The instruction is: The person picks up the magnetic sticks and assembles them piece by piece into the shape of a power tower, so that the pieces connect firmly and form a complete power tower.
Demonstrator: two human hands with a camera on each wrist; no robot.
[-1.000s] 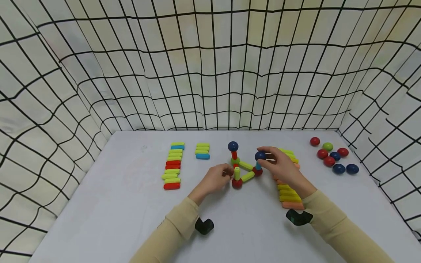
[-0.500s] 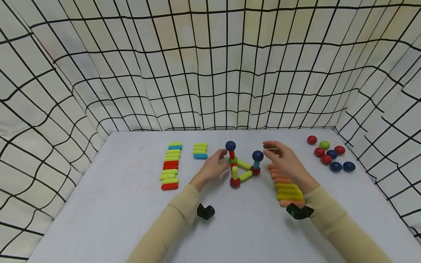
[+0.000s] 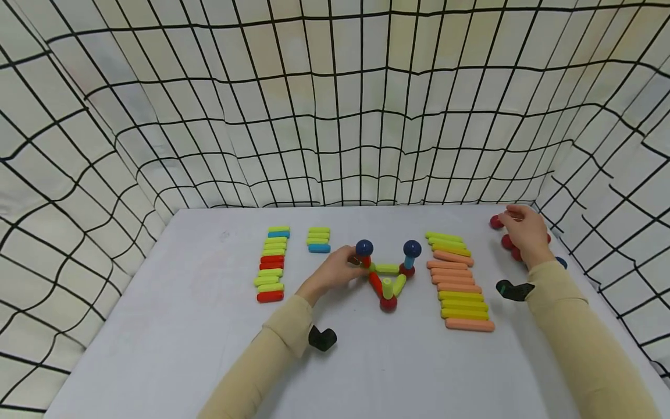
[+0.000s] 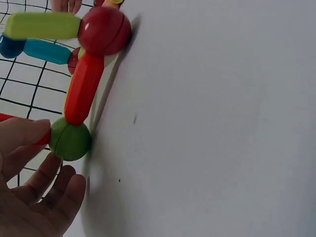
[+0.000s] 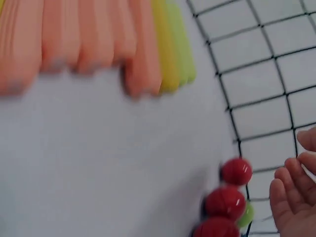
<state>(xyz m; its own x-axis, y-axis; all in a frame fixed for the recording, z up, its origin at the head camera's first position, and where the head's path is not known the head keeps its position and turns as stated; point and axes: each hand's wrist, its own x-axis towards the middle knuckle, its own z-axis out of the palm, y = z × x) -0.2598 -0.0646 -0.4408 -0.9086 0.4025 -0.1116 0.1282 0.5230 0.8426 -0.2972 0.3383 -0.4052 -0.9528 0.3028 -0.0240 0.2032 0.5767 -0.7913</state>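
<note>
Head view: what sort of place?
Likely a screened-off tabletop work area: a white table, a black grid behind it and at both sides, and a ball-and-rod model on top.

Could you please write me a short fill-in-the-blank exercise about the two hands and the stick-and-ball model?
1. The left hand holds a first upright rod that is coloured ____.
2. The second upright rod, under the right blue ball, is coloured ____.
3. The third upright rod, on the front red ball, has ____ ball on top.
4. In the head view, the right hand partly hides a group of loose ____.

Missing words: red; blue; no; balls.
</note>
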